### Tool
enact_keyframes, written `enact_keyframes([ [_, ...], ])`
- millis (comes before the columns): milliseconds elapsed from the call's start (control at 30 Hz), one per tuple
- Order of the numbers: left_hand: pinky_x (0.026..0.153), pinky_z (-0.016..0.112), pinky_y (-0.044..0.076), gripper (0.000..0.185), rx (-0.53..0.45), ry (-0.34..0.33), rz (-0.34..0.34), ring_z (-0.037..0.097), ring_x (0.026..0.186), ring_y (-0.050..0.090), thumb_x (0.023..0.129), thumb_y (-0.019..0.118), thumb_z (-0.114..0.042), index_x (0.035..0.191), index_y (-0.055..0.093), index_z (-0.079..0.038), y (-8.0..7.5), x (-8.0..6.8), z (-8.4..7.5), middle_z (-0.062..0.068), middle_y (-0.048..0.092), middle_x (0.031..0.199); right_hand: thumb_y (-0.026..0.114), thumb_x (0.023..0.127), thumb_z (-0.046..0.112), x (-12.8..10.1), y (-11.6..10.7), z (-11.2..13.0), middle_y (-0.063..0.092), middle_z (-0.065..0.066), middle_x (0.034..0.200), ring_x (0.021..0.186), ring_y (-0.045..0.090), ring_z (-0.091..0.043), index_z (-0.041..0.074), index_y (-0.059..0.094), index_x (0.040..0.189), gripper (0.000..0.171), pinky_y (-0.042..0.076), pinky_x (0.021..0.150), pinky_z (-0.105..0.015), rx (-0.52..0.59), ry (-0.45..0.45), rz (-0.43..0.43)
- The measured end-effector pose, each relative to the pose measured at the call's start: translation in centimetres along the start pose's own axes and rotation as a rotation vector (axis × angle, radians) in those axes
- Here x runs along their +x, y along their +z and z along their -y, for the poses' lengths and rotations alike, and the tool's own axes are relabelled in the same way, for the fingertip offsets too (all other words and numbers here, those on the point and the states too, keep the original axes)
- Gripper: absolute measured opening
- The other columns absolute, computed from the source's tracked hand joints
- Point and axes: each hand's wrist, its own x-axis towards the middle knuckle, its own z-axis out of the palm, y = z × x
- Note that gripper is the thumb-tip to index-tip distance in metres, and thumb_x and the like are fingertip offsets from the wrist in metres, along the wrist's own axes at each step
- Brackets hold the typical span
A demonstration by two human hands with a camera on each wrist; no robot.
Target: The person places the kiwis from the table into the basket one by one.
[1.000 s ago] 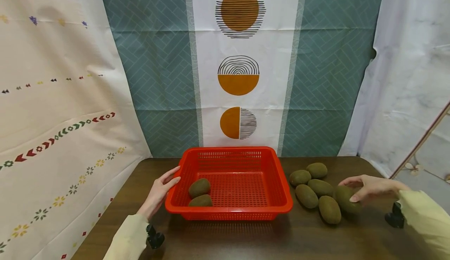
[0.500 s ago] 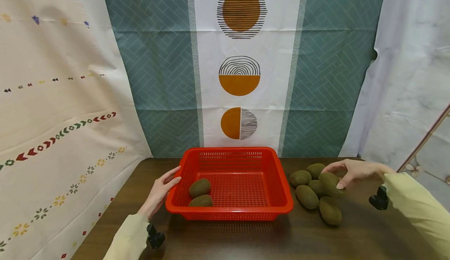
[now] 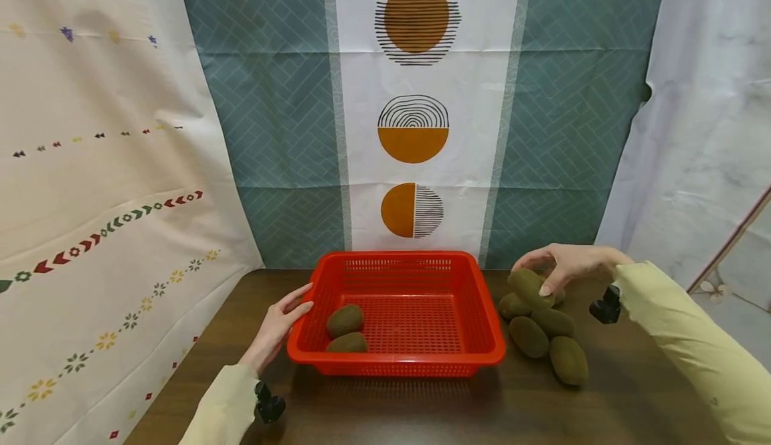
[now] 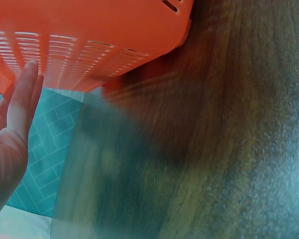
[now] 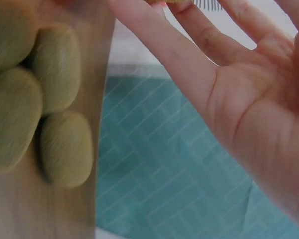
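A red plastic basket (image 3: 397, 365) stands mid-table with two brown kiwis (image 3: 345, 320) lying in its left part. My left hand (image 3: 299, 303) rests with straight fingers against the basket's left rim; the left wrist view shows those fingers (image 4: 21, 102) beside the basket wall (image 4: 89, 40). My right hand (image 3: 533, 273) holds one kiwi (image 3: 523, 287) in the air above the pile of several kiwis (image 3: 530, 336) right of the basket. The right wrist view shows my palm (image 5: 249, 109) and three kiwis of the pile (image 5: 57, 69) below it.
The dark wooden table (image 3: 421, 411) is backed by hanging patterned cloths (image 3: 415, 130) on three sides. The kiwi pile lies close to the basket's right wall. Black wrist cameras (image 3: 605, 310) sit on both sleeves.
My right hand has lifted a kiwi from the right end of the pile and carried it up and leftwards, towards the basket. The left hand has stayed at the basket's rim.
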Motion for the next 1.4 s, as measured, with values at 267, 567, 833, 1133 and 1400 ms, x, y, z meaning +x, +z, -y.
enact_keyframes([
  [267, 0.074, 0.045, 0.049, 0.052, 0.001, 0.0, -0.001, 0.033, 0.099, 0.057, 0.085, 0.064, -0.023, 0.133, 0.045, -0.015, 0.0, -0.1, 0.0, 0.018, 0.048, 0.126, 0.068, 0.079, 0.004, 4.1, 0.2, 2.8, 0.038, -0.015, 0.134, 0.104, 0.049, -0.033, 0.007, 0.046, 0.13, 0.056, 0.046, 0.078, -0.049, -0.01, 0.029, 0.022],
  [567, 0.075, 0.044, 0.048, 0.052, 0.017, 0.007, 0.006, 0.033, 0.102, 0.055, 0.087, 0.062, -0.023, 0.135, 0.044, -0.014, 0.0, 0.0, -0.2, 0.019, 0.046, 0.128, 0.073, 0.076, 0.008, 9.2, 1.8, 6.0, 0.04, -0.013, 0.132, 0.093, 0.055, -0.036, 0.009, 0.049, 0.128, 0.058, 0.048, 0.077, -0.043, -0.059, 0.036, 0.085],
  [833, 0.074, 0.044, 0.049, 0.05, 0.014, 0.005, -0.007, 0.032, 0.1, 0.056, 0.087, 0.062, -0.022, 0.134, 0.045, -0.015, 0.0, -0.1, -0.2, 0.017, 0.048, 0.127, 0.075, 0.074, 0.013, 13.6, 3.3, 7.4, 0.045, -0.006, 0.129, 0.11, 0.045, -0.026, 0.011, 0.051, 0.127, 0.058, 0.046, 0.083, -0.04, -0.158, -0.035, 0.179],
  [1133, 0.077, 0.042, 0.048, 0.052, 0.023, 0.004, -0.004, 0.032, 0.103, 0.055, 0.087, 0.061, -0.024, 0.135, 0.043, -0.015, 0.0, 0.1, -0.4, 0.017, 0.046, 0.129, 0.076, 0.073, 0.009, 18.1, 6.2, 7.4, 0.051, -0.001, 0.124, 0.098, 0.054, -0.029, 0.012, 0.054, 0.125, 0.057, 0.049, 0.076, -0.041, -0.149, -0.025, 0.3],
  [1400, 0.078, 0.044, 0.047, 0.053, -0.029, -0.019, 0.049, 0.037, 0.106, 0.051, 0.088, 0.06, -0.016, 0.137, 0.039, -0.007, 0.5, -0.9, -2.0, 0.022, 0.042, 0.131, 0.074, 0.074, 0.003, 21.1, 8.6, 6.7, 0.053, 0.001, 0.122, 0.107, 0.049, -0.023, 0.006, 0.053, 0.124, 0.054, 0.048, 0.079, -0.038, -0.146, -0.034, 0.414],
])
